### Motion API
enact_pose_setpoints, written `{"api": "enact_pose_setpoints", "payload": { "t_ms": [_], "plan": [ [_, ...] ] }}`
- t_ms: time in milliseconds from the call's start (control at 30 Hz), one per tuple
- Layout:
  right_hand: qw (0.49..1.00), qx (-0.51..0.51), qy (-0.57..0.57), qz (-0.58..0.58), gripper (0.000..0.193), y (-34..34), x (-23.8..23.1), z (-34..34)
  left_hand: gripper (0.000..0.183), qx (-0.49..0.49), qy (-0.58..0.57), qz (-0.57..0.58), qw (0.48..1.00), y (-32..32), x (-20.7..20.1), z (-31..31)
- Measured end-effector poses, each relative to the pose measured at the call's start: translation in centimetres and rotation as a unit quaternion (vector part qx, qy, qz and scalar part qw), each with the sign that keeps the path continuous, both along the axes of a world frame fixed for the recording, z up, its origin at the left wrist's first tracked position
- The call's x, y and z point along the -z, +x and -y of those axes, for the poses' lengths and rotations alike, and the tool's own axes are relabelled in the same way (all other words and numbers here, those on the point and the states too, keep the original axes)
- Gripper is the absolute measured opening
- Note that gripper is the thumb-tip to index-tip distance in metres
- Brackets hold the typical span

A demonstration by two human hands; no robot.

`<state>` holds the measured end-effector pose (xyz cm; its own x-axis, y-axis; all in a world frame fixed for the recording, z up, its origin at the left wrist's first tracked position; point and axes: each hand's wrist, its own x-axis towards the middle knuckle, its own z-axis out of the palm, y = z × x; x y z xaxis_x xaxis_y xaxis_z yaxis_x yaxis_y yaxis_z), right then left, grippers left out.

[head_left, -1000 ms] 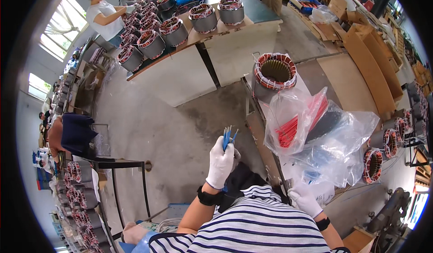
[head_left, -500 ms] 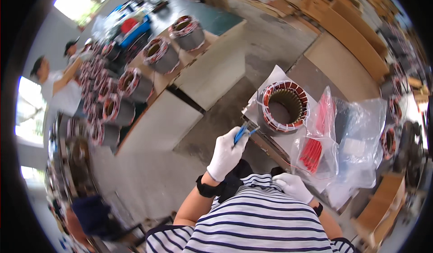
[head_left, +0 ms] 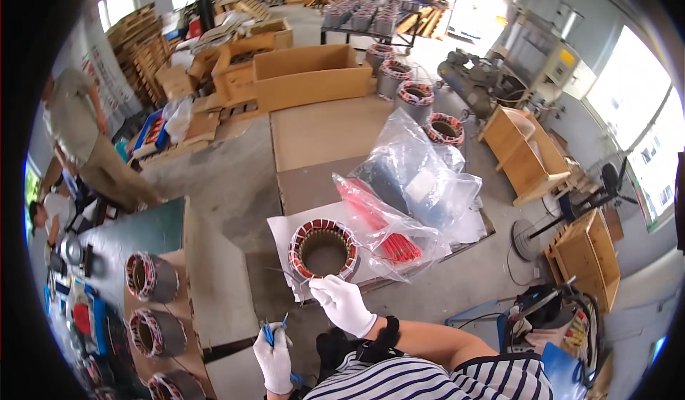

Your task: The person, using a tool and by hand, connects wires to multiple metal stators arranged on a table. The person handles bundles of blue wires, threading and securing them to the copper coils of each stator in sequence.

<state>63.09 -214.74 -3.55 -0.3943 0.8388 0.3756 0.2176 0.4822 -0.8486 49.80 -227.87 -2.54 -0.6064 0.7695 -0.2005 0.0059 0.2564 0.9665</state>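
Observation:
A motor stator [head_left: 352, 250] with a grey core and red-and-white laced winding stands upright on white sheeting in front of me. My right hand [head_left: 347, 307], in a white glove, is at its near rim, thumb and fingers pinched together. A thin dark lead wire [head_left: 282, 272] runs to these fingertips from the left. Lower and to the left, my left hand [head_left: 274, 364], also gloved in white, is closed around a blue-handled tool [head_left: 268, 334] that looks like pliers; its jaws are hard to make out. Right of the stator lies a clear bag of red sleeves [head_left: 399, 247].
Larger clear plastic bags [head_left: 428, 186] lie behind the red sleeves. More stators [head_left: 155, 332] stand on the left bench [head_left: 168, 221], others [head_left: 415, 99] on the floor beyond. A large cardboard box [head_left: 314, 79] is at the far end. One person [head_left: 82, 129] stands far left, another sits nearby.
My view has swung to the right. My right hand has come up from my lap to the stator's near rim. The left hand, still gripping the blue-handled tool, is now lower, farther from the stator.

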Motion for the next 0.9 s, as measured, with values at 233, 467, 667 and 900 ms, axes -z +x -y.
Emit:
{"api": "enact_pose_setpoints", "payload": {
  "t_ms": [233,467,667,900],
  "plan": [
    [0.997,0.004,0.065,-0.050,0.005,-0.1,0.9,0.4,0.014,-0.042,0.025,0.056,0.997,-0.4,-0.2,0.1],
    [0.986,-0.003,0.165,0.031,0.005,1.5,2.3,0.4,0.010,0.101,-0.028,0.079,0.991,-2.0,0.7,0.2],
    [0.986,-0.068,0.151,-0.011,0.005,0.3,3.3,1.0,0.017,0.087,-0.012,0.120,0.989,-3.1,3.0,1.1],
    [0.985,0.008,0.171,0.029,0.011,2.9,2.0,0.5,0.016,0.216,-0.047,0.150,0.964,-0.7,2.5,-3.2]
  ]
}}
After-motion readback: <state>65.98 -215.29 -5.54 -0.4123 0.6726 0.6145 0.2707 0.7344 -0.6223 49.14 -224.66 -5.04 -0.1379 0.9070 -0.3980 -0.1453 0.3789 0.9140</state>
